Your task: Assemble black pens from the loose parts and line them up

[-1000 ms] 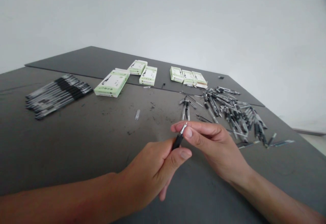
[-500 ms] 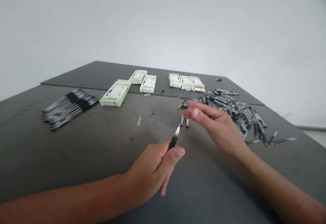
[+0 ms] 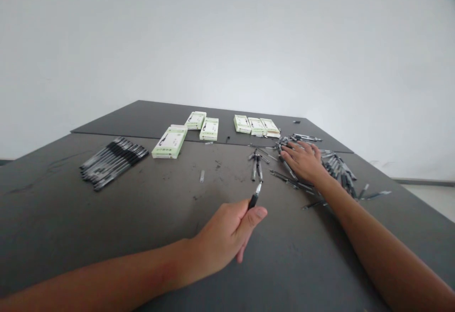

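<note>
My left hand [image 3: 232, 229] is closed around a black gel pen [image 3: 254, 199], its silvery tip pointing up and away from me. The rest of that pen is hidden inside the fist. Farther right, my right hand [image 3: 304, 160] lies palm down with fingers spread on a loose heap of pens [image 3: 339, 170]; whether it grips one cannot be made out. Between the hands, a few separate pens [image 3: 258, 167] lie on the dark table. A neat row of capped pens [image 3: 113, 161] sits at the left.
Green-and-white pen boxes stand toward the back: a large-looking near one [image 3: 169, 142], two behind it [image 3: 209, 129], and three on the right [image 3: 256, 126]. A small clear strip [image 3: 202, 176] lies mid-table. The dark tabletop [image 3: 159, 217] has a seam running across it.
My right hand has moved away from the pen tip, to the right and forward, onto the pen heap. My left hand keeps holding its pen. The view has shifted slightly.
</note>
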`<state>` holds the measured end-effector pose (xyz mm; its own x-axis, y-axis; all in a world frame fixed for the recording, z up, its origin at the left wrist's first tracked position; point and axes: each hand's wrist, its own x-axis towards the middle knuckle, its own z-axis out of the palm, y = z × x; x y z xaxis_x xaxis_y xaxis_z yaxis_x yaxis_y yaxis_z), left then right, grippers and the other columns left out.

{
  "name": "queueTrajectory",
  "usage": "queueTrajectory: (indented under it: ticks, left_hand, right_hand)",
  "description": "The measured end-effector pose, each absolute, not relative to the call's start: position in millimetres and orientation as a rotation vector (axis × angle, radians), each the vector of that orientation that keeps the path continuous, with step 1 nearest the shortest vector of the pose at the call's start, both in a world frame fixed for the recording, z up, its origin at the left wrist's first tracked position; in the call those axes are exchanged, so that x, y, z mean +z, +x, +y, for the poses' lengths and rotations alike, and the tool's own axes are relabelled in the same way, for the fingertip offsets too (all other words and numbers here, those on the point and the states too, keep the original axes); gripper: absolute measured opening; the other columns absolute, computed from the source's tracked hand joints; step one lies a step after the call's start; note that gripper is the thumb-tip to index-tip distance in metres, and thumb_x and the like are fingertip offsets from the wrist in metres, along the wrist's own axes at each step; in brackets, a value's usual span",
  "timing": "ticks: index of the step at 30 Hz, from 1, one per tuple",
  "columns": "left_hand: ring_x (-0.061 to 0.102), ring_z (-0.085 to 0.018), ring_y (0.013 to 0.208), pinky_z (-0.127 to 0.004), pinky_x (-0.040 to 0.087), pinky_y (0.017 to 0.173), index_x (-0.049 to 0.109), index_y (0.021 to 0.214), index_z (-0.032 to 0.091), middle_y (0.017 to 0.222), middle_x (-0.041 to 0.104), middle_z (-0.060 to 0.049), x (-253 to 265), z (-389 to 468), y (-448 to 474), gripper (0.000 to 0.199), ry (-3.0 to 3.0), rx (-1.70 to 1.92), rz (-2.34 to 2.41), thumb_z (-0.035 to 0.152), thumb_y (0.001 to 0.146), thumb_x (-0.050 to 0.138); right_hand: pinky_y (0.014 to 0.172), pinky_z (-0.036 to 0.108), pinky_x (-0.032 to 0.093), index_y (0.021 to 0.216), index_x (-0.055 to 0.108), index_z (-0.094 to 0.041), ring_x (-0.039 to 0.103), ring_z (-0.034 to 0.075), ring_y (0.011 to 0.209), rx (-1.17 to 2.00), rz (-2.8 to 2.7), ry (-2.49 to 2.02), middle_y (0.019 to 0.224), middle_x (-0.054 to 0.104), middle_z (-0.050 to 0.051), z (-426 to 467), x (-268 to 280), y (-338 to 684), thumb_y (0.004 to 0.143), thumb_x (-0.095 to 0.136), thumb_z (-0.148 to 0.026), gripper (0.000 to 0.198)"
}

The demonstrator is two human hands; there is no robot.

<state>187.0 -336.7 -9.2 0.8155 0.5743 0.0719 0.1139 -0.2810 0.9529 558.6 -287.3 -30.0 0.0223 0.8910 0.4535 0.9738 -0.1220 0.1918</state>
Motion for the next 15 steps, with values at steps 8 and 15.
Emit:
queueTrajectory:
  ticks: [8,15]
  left_hand:
    - [0.056,-0.011,0.044,-0.021,0.042,0.052,0.047,0.082,0.023,0.049,0.051,0.008,-5,-337,184,0.052,1.883,0.433,0.461,0.063,0.113,0.035]
    - [0.058,-0.012,0.044,-0.021,0.039,0.048,0.047,0.082,0.023,0.050,0.051,0.007,-5,-337,183,0.056,1.914,0.383,0.468,0.069,0.112,0.034]
  right_hand:
    - [0.123,0.071,0.026,0.149,0.069,-0.039,0.042,0.040,0.154,-0.645,-1.908,-2.273,0.163,0.060,0.006,-287,-37,565,0.109,0.035,-0.055,0.055]
    - [0.122,0.074,0.026,0.144,0.072,-0.041,0.044,0.042,0.151,-0.621,-1.956,-2.192,0.159,0.063,0.007,-285,-40,568,0.107,0.035,-0.057,0.054]
